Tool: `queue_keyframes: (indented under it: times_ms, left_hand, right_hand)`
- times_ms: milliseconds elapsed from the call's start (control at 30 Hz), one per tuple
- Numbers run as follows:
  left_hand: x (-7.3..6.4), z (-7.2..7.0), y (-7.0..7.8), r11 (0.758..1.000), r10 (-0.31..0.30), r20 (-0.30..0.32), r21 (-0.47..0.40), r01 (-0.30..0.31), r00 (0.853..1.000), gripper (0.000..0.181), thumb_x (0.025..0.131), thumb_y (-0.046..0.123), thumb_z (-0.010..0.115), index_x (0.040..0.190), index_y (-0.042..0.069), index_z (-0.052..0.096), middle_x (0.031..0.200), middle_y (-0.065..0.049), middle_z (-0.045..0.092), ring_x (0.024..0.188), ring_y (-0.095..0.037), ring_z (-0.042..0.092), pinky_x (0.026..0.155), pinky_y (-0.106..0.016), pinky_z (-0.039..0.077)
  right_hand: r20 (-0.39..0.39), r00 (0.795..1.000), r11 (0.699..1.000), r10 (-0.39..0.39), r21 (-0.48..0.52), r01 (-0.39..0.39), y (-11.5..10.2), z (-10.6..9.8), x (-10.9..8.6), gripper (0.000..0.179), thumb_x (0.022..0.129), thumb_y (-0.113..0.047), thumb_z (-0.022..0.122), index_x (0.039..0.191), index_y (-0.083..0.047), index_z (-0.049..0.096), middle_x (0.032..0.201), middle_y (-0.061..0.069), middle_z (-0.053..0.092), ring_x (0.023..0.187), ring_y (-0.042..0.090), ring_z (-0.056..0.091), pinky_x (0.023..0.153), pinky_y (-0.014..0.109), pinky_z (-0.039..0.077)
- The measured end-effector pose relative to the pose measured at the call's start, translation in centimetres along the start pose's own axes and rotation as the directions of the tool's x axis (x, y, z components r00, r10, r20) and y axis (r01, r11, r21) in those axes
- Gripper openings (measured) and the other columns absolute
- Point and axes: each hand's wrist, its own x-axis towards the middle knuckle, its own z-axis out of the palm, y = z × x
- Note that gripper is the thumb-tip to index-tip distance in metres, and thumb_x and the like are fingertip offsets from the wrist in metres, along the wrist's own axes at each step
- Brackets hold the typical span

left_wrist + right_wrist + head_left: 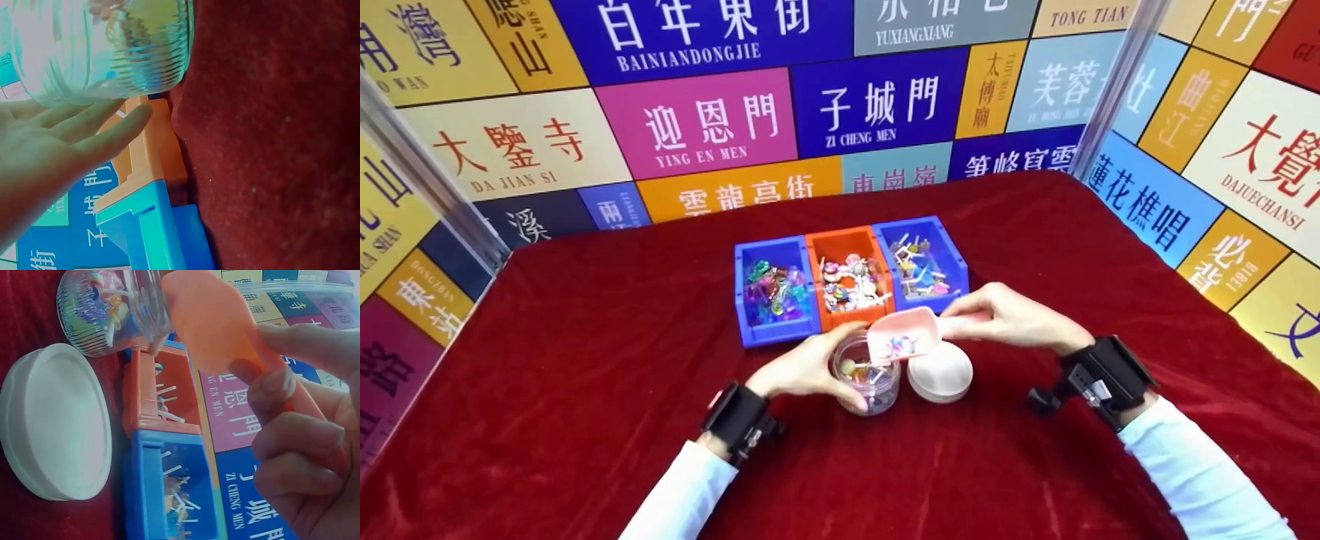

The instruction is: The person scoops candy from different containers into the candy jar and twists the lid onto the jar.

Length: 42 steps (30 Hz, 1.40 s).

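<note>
My right hand [1009, 319] grips the handle of a pink scoop [911, 324], its fingers curled round it in the right wrist view. The scoop, with a few small colourful pieces in it, hangs over the rim of a clear ribbed jar [877, 386]. Several small candy-like pieces on white sticks lie inside the jar. Thumb and fingers of my left hand [810, 369] are wrapped round the jar's side. Right beside the jar sits a round white lid [943, 375], also large in the right wrist view.
Behind the jar stand three joined bins: a left blue bin [776, 330] with shiny coloured pieces, an orange bin [851, 319] and a right blue bin [960, 274], both holding small stick pieces. Dark red cloth [607, 352] covers the table. Printed panels [697, 112] stand behind.
</note>
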Motion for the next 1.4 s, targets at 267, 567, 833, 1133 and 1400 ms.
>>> queue_keyframes:
  times_ms: [267,567,833,1133,1400]
  left_hand:
    - [0.1,0.1,-0.4,1.0,0.006,0.012,0.022,-0.006,1.0,0.09,0.057,0.026,0.083,0.132,0.007,0.038,0.124,-0.011,0.051,0.11,-0.021,0.05,0.096,-0.029,0.037]
    - [0.2,-0.1,-0.5,1.0,0.006,0.02,0.026,-0.006,1.0,0.087,0.058,0.028,0.083,0.131,0.007,0.039,0.121,-0.01,0.053,0.108,-0.02,0.052,0.094,-0.027,0.038]
    - [0.2,-0.1,-0.6,0.999,0.012,0.015,0.043,-0.013,1.0,0.087,0.059,0.028,0.083,0.131,0.007,0.039,0.121,-0.008,0.053,0.107,-0.017,0.052,0.093,-0.028,0.039]
    - [0.1,-0.1,-0.4,0.998,0.015,0.027,0.063,-0.017,1.0,0.086,0.06,0.027,0.082,0.132,0.006,0.039,0.123,-0.009,0.052,0.109,-0.018,0.05,0.096,-0.028,0.037]
    - [-0.4,-1.5,-0.9,0.998,0.064,-0.129,0.025,-0.061,0.99,0.059,0.075,0.026,0.071,0.123,-0.002,0.049,0.119,-0.015,0.055,0.106,-0.024,0.054,0.089,-0.036,0.045]
  right_hand:
    - [-0.016,0.999,0.975,-0.043,-0.218,0.038,-2.0,-0.4,0.3,0.023,0.084,-0.032,0.06,0.093,-0.015,0.071,0.063,-0.014,0.056,0.055,0.002,0.043,0.05,0.017,0.036]
    - [-0.015,0.997,0.886,-0.076,-0.46,0.06,-5.1,-0.2,0.6,0.017,0.083,-0.03,0.062,0.087,-0.017,0.072,0.049,-0.015,0.027,0.047,0.001,0.022,0.043,0.018,0.02]
    - [-0.005,0.989,0.81,-0.145,-0.575,0.116,-6.7,0.3,0.6,0.012,0.081,-0.018,0.063,0.069,-0.017,0.062,0.052,-0.012,0.039,0.049,0.003,0.037,0.047,0.018,0.032]
    - [-0.016,0.991,0.803,-0.135,-0.588,0.1,-6.3,0.0,0.4,0.005,0.081,-0.021,0.064,0.076,-0.019,0.066,0.051,-0.013,0.032,0.048,0.002,0.031,0.045,0.018,0.03]
    - [-0.027,0.997,0.905,-0.078,-0.42,0.06,-4.2,-0.6,0.4,0.019,0.085,-0.033,0.059,0.086,-0.017,0.071,0.056,-0.015,0.051,0.049,0.0,0.038,0.047,0.017,0.035]
